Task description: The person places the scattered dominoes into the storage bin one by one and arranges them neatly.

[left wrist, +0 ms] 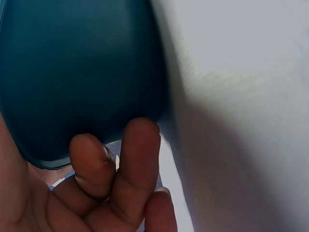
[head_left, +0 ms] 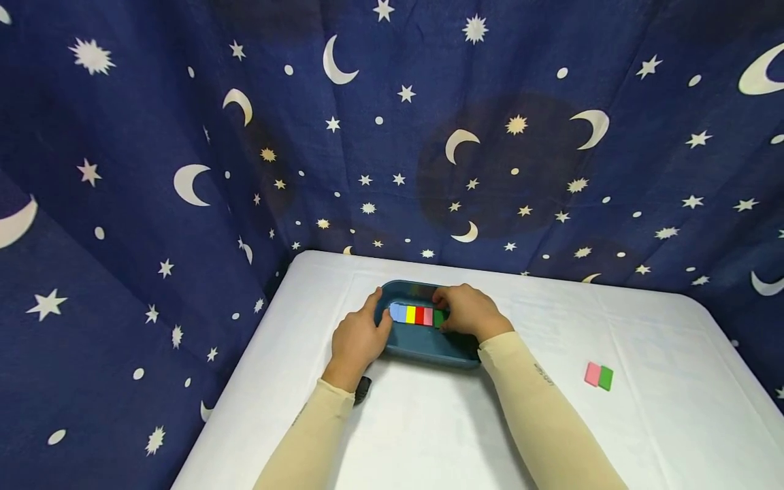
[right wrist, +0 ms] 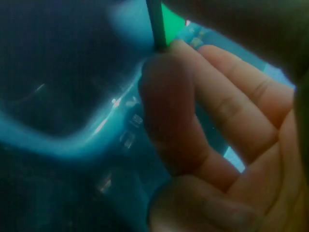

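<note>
A dark teal tray [head_left: 422,354] sits on the table, with a row of coloured tiles inside. From left to right run light blue [head_left: 398,313], yellow [head_left: 410,314], red [head_left: 419,316], pink [head_left: 428,316] and a green tile [head_left: 438,318]. My left hand [head_left: 360,337] grips the tray's left end, thumb over the rim beside the light blue, fingers [left wrist: 140,150] against the outer wall. Reaching in from the right, my right hand [head_left: 468,312] pinches the green tile at the row's right end. In the right wrist view its green face [right wrist: 173,24] shows by the fingertips; the thumb's contact is partly hidden.
A pink tile [head_left: 592,373] and another green tile [head_left: 606,378] lie side by side on the white table [head_left: 674,340], right of the right forearm. A small black object [head_left: 363,390] shows at the left wrist. A starry blue curtain [head_left: 380,150] hangs behind and left.
</note>
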The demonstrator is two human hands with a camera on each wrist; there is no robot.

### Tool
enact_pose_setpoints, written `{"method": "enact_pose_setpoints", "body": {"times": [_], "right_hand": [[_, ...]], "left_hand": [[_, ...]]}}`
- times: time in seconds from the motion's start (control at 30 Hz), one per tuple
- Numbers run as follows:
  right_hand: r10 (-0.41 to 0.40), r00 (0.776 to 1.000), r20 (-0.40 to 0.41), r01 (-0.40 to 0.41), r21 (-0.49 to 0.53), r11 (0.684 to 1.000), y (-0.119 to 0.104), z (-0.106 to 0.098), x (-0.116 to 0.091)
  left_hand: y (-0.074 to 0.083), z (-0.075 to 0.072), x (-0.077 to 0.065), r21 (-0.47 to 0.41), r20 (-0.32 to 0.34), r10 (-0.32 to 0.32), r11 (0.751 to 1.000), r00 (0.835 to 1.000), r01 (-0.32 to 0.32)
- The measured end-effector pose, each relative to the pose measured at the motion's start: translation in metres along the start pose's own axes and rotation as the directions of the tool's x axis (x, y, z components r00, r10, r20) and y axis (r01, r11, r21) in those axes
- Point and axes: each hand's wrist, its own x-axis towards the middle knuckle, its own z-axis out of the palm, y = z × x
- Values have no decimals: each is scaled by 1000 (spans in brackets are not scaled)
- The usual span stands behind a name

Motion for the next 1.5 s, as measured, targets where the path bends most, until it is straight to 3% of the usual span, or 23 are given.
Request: {"method": "enact_pose_setpoints", "body": {"times": [0.63,1.0,1.2,1.5], "right_hand": [[7,1000,2,-7,-7,1000,-3,1,-2],[2,1000,-1,-2,-50,999,-11,-17,-14],[4,1000,-18,-5,-68,998,-14,-34,-35],[23,993,-116,-31,-71,997,-11,-53,-78]], "left_hand": [[1,1,0,1,18,-14,1000,1000,14],[-1,0,0,3,24,-18,1000,1000,18],[1,-2,1,6,28,-13,1000,1000,13],[1,-2,0,-2,35,-18,1000,999,18]]}}
